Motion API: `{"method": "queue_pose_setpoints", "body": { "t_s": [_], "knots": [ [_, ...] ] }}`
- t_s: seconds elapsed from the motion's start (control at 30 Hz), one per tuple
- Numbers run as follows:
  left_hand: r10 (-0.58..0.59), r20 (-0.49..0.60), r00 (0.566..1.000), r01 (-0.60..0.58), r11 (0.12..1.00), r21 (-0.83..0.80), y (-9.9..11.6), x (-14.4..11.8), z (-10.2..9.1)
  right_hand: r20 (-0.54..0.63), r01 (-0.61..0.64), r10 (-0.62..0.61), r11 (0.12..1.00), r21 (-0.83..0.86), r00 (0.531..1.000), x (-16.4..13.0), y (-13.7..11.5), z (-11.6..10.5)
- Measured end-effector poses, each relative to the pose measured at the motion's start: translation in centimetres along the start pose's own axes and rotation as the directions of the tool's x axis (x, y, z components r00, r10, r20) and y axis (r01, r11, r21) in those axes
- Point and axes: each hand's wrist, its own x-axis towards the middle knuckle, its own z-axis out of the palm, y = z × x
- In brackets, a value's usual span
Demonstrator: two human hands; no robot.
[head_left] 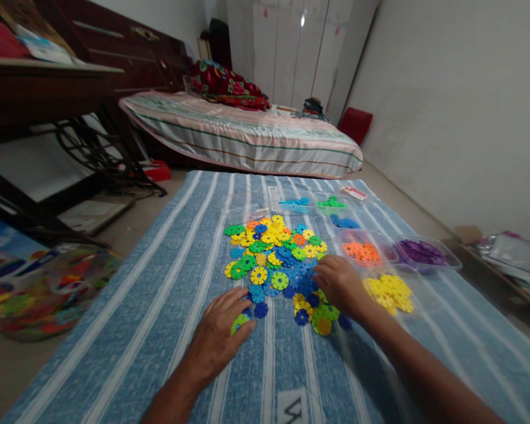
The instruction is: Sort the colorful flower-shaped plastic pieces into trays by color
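A loose heap of toothed plastic discs (258, 275) in yellow, green, blue and orange lies on the striped cloth (194, 224). My left hand (223, 324) rests at the heap's near left edge, its fingers stretched out and apart over a green disc (239, 323) and a few blue ones. At the right edge of the heap is my right hand (338, 281), its fingers bent down together among blue discs (305, 284). Its fingertips are partly hidden, so what it pinches is unclear. Close to its wrist sits a clear tub of yellow discs (389, 293).
Clear tubs hold orange discs (362, 252), purple discs (421, 252), blue discs (345, 222), green discs (331, 202) and light blue discs (295, 204). Behind the table stands a bed (247, 132). A sewing machine table (48, 76) is at left, above a bag of colourful pieces (48, 294).
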Motion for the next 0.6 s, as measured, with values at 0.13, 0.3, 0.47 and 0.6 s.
{"method": "queue_pose_setpoints", "body": {
  "t_s": [0.13, 0.3, 0.47, 0.6],
  "knots": [
    [0.005, 0.006, 1.000, -0.005, 1.000, 0.019, 0.2, 0.0, -0.1, 0.145, -0.067, 0.064, 0.998, 0.015, 0.987, -1.3, -2.8, 2.1],
    [0.018, -0.021, 1.000, -0.017, 1.000, 0.016, 0.5, 0.1, -0.2, 0.247, -0.176, 0.175, 0.984, -0.018, 0.953, -1.2, -3.1, 2.5],
    [0.018, -0.040, 0.999, -0.018, 1.000, -0.014, 0.5, 0.2, -0.2, 0.281, -0.178, 0.160, 0.983, 0.042, 0.946, -1.4, -2.6, 2.4],
    [-0.011, -0.032, 0.999, 0.009, 0.998, -0.062, 0.6, 0.3, -0.4, 0.221, -0.151, 0.131, 0.986, 0.075, 0.966, -1.9, -2.4, 2.9]
  ]
}}
